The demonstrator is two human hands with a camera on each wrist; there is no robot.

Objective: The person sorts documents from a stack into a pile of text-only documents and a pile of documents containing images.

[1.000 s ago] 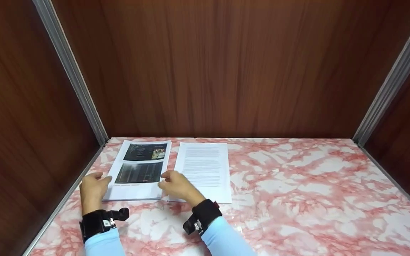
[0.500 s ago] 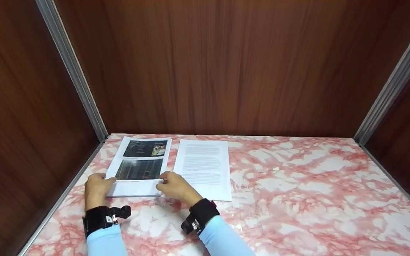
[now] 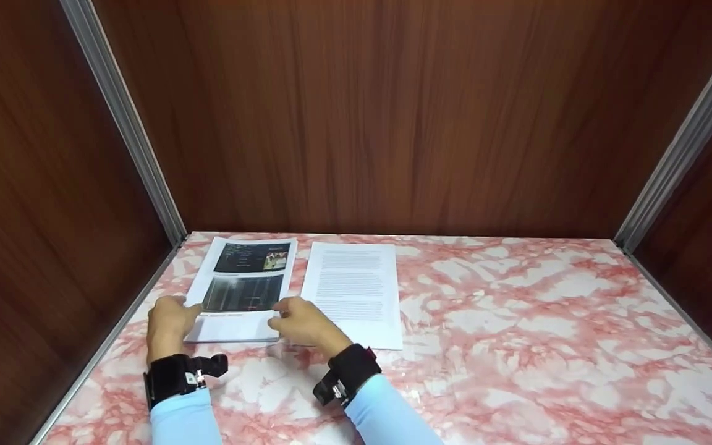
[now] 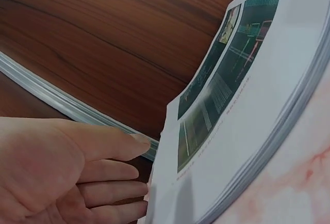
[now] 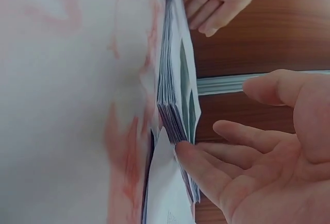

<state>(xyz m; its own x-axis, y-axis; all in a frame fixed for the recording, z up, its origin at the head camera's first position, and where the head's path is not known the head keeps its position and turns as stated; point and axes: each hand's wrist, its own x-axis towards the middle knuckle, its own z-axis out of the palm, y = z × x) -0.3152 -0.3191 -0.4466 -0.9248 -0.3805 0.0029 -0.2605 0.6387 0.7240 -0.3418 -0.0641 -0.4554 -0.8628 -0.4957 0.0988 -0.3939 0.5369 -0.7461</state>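
Observation:
A thick stack of printed sheets [image 3: 238,327], its top page bearing two dark pictures, lies at the left of the table. Along its left edge stands my left hand [image 3: 169,324], fingers straight, fingertips against the paper side in the left wrist view. On the opposite side, my right hand [image 3: 306,322] has its fingers extended; its lowest finger [image 5: 198,167] touches the stack's side in the right wrist view. Neither hand curls round the sheets. A second pile of text pages [image 3: 356,290] lies just right of the stack, its lower left part hidden by my right hand.
The table [image 3: 517,346] has a red and white marbled top. Brown wood-grain panels [image 3: 393,123] enclose it at the back and both sides. Metal posts [image 3: 127,130] stand at the rear corners. Black straps with cameras [image 3: 173,377] sit on both wrists.
My left hand has moved right, from beside the stack to against its left edge. My right hand has shifted very slightly left. The head view has tilted a little.

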